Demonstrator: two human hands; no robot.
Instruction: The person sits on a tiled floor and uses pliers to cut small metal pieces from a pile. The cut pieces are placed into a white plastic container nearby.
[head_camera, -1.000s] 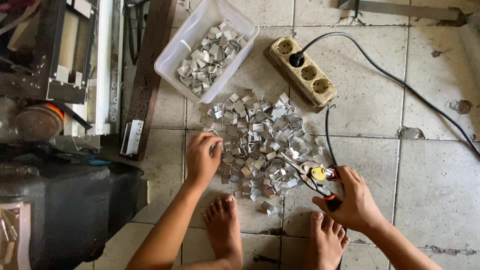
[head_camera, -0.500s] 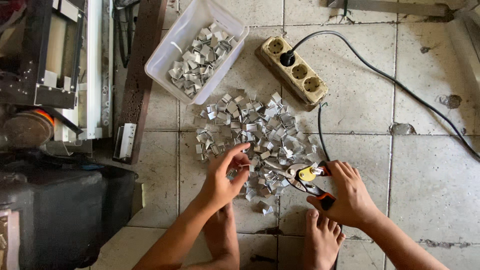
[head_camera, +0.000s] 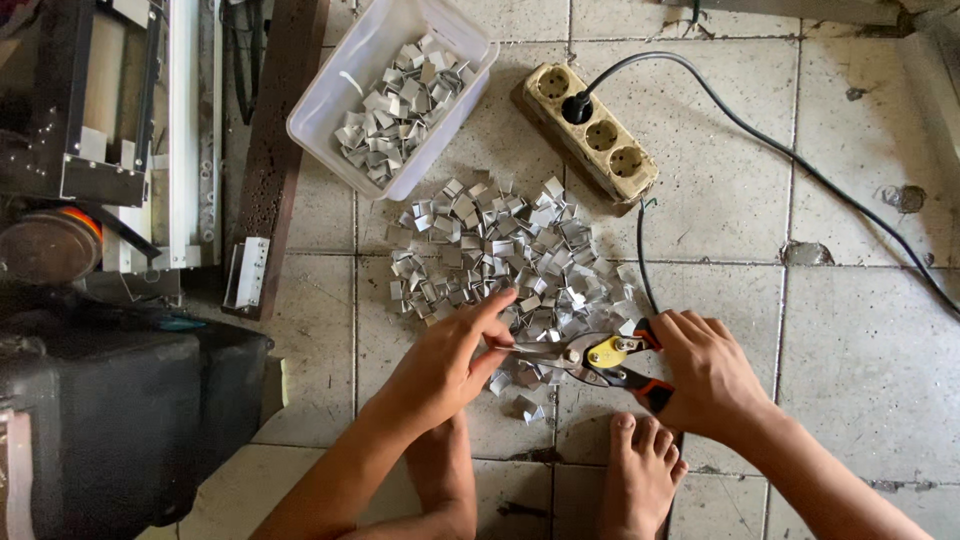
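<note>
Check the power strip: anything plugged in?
Yes, one. A black plug sits in the power strip's second socket; the other three sockets are empty.

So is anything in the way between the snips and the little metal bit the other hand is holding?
Nothing visible. The left hand pinches a small metal piece right at the blade tips of the snips, held by the right hand.

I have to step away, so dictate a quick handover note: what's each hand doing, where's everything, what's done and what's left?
Right hand: grip closed on the tin snips, blades pointing left.
Left hand: fingertips pinch a small metal piece at the blade tips.
Pile of bent metal pieces lies on the floor tiles just ahead of the hands.
White plastic tub beyond the pile holds more pieces, about half full.
Done: the tub's share. Left: the floor pile.
</note>
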